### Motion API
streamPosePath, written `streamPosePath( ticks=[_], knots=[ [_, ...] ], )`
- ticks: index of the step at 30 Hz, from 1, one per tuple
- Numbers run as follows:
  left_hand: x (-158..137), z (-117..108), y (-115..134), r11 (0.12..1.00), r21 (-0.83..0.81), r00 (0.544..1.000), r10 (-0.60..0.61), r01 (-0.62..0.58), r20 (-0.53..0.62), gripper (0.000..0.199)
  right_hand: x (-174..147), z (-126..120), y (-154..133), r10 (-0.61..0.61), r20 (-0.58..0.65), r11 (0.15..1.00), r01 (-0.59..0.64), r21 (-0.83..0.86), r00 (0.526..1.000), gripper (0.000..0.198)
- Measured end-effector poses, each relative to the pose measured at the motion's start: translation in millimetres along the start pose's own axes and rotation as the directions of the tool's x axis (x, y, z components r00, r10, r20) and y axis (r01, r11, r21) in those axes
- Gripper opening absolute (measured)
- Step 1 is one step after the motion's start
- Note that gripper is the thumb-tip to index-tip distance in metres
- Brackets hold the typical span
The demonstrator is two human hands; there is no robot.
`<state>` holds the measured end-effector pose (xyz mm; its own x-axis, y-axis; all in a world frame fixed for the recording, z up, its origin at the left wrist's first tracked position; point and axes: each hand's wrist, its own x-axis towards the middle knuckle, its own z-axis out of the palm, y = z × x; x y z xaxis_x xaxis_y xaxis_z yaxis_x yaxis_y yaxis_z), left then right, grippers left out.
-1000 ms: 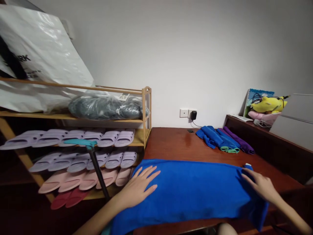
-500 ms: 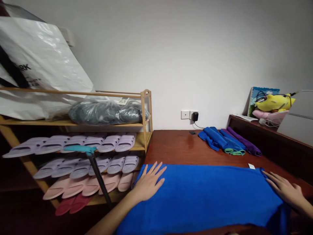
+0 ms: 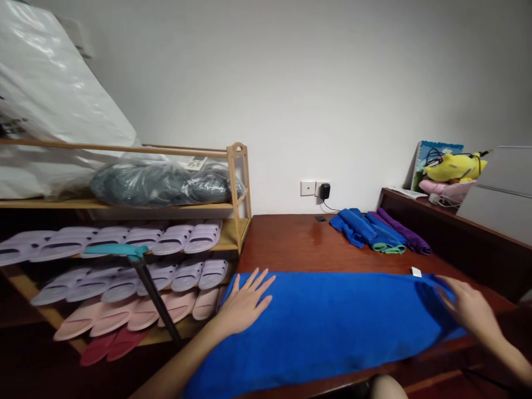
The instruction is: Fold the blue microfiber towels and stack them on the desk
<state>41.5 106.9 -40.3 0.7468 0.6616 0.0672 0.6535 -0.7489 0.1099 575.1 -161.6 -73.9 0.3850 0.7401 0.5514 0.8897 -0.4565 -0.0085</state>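
A blue towel [image 3: 332, 316] lies spread lengthwise over the front of the reddish-brown table, with a small white label [image 3: 416, 271] at its far edge near the right end. My left hand [image 3: 245, 305] rests flat on the towel's left end, fingers spread. At the right end, my right hand [image 3: 465, 302] has its fingers curled around the towel's far corner, and a dark shadow falls on the cloth beneath it. The right fingertips are partly hidden. Farther back on the table are rolled blue towels [image 3: 369, 230] with green edging and a rolled purple towel [image 3: 405, 233].
A wooden rack [image 3: 239, 194] with several lilac and pink slippers [image 3: 203, 235] stands left, a teal-topped dark pole [image 3: 153, 293] before it. A black plug [image 3: 325, 191] sits in the wall socket. A yellow plush toy [image 3: 453, 166] lies on the raised ledge [image 3: 440, 221] at right.
My right hand has curled over the towel's right end and drawn it inward, the hanging part there no longer showing. My left hand stays flat on the cloth. The view has shifted slightly right.
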Motion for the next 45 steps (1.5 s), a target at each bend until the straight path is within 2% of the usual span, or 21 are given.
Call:
streamPosePath(
  ticks=[2,5,8,11,14,23,31,38,45],
  knots=[
    [0,0,0,1.000,0.005,1.000,-0.003,0.003,0.009,0.051,1,13,-15,0.028,0.172,0.999,-0.030,0.012,0.985,0.059],
    [0,0,-2,1.000,0.004,1.000,-0.003,0.003,0.021,0.051,2,32,-14,0.197,0.351,0.980,-0.196,-0.040,0.915,0.071],
    [0,1,-5,1.000,-0.003,1.000,0.019,-0.019,0.005,0.051,8,43,1,0.254,0.402,0.966,-0.251,-0.059,0.880,0.071],
    [2,4,-9,1.000,-0.002,1.000,0.023,-0.023,-0.014,0.051,22,51,11,0.247,0.450,0.967,-0.249,-0.057,0.858,0.071],
    [7,5,-13,1.000,0.001,1.000,-0.006,0.006,-0.004,0.051,43,63,9,0.228,0.491,0.971,-0.234,-0.049,0.841,0.073],
    [37,-1,-36,0.993,-0.033,0.991,-0.115,0.118,0.065,0.054,108,107,-23,0.176,0.506,0.981,-0.193,-0.019,0.844,0.077],
    [62,0,-49,0.990,-0.049,0.989,-0.130,0.134,0.071,0.055,138,126,-21,0.114,0.493,0.990,-0.139,0.014,0.863,0.071],
    [73,2,-52,0.990,-0.023,0.989,-0.138,0.139,0.045,0.054,143,130,-20,0.126,0.490,0.989,-0.147,0.004,0.863,0.071],
    [67,0,-51,0.993,-0.034,0.992,-0.109,0.111,0.065,0.053,121,116,-28,0.176,0.481,0.983,-0.181,-0.036,0.859,0.078]
  ],
)
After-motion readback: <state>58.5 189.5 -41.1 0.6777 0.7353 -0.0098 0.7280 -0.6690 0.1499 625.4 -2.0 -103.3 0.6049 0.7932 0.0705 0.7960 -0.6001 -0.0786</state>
